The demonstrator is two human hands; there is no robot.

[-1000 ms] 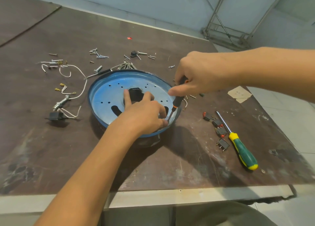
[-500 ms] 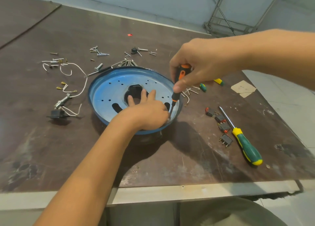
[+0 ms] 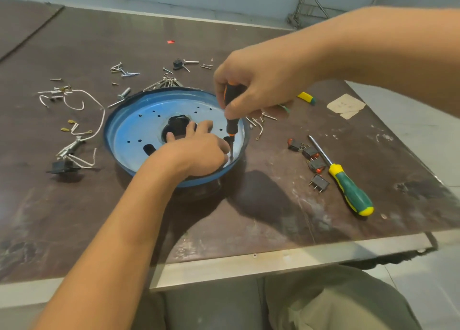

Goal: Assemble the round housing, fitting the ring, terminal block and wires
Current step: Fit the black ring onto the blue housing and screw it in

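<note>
The black-and-orange screwdriver has swung from a lean to nearly upright. Nearest, the left hand rests in the blue round housing at the middle of the desk; whether it pinches anything beside the tip I cannot tell. Beyond, the right hand wraps its grip round the handle, directly above.

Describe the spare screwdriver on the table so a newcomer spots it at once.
Start at the blue housing, then look right, past the row of small black switches. The spare screwdriver lies flat there, tip pointing away from the person. Its green handle with a yellow cap sets it apart from the orange-black screwdriver held upright in the right hand.
</note>
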